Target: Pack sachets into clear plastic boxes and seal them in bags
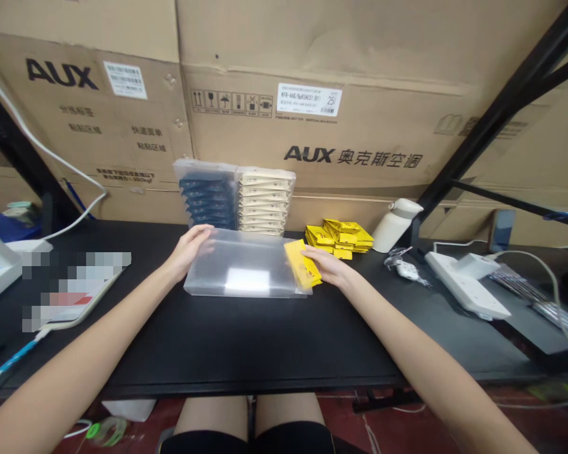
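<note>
A clear plastic box [246,261] lies on the black table in front of me. My left hand [190,249] grips its upper left corner. In my right hand [329,265] is a yellow packet [303,261], held over the right end of the box. Behind the box stand two clear cases, one with dark blue packets [209,198] and one with cream packets [265,198]. A pile of yellow packets [343,236] lies just beyond my right hand.
Cardboard boxes [246,139] rise behind the table [246,353]. To the right are a white bottle [394,227], a small white case [407,270] and a power strip [471,287]. A tablet [85,293] with a cable lies at left.
</note>
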### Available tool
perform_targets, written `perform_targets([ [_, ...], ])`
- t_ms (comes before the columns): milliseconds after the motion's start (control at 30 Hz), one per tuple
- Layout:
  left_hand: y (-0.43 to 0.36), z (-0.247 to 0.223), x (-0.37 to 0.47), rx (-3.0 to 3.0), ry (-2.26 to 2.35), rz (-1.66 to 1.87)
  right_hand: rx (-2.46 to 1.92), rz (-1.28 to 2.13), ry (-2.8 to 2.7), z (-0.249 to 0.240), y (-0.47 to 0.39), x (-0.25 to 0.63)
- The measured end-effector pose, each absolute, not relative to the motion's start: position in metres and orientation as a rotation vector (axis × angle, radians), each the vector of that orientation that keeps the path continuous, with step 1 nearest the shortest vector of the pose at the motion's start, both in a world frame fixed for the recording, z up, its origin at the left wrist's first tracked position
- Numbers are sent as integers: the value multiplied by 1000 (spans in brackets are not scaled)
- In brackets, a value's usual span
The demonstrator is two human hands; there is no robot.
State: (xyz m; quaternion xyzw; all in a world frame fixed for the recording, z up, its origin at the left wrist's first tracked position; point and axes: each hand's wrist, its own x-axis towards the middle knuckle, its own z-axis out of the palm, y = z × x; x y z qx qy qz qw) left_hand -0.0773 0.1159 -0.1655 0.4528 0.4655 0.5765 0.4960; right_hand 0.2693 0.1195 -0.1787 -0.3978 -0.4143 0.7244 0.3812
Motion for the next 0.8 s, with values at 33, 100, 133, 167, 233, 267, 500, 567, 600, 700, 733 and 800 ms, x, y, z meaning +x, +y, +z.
perform_targets([
  [33,115,-166,-76,1106,1106,1382,-1011,1819,-1019,-179,120,268],
  [100,113,-166,-72,1119,1069,1344,-954,1859,-1000,-177,118,266],
  [133,111,-165,-70,1126,1055,1327,-911,1910,-1018,-175,117,266],
  [167,109,-165,-68,1136,1045,1315,-867,1961,-1043,-173,114,266],
  [233,106,-163,-66,1163,1030,1304,-790,2021,-1101,-170,109,265],
  [267,105,-162,-66,1173,1024,1304,-763,2033,-1134,-169,107,265],
  [500,105,-160,-72,1151,1032,1322,-746,2002,-1367,-173,102,262],
  [567,106,-160,-72,1132,1043,1336,-788,1953,-1384,-173,102,259],
  [600,106,-161,-72,1108,1050,1350,-812,1905,-1389,-172,101,256],
  [700,105,-162,-69,1002,1059,1383,-902,1713,-1449,-168,95,249],
  [733,105,-162,-68,985,1049,1373,-940,1640,-1482,-167,93,246],
  [800,105,-164,-66,986,1019,1341,-1016,1507,-1526,-167,90,242],
])
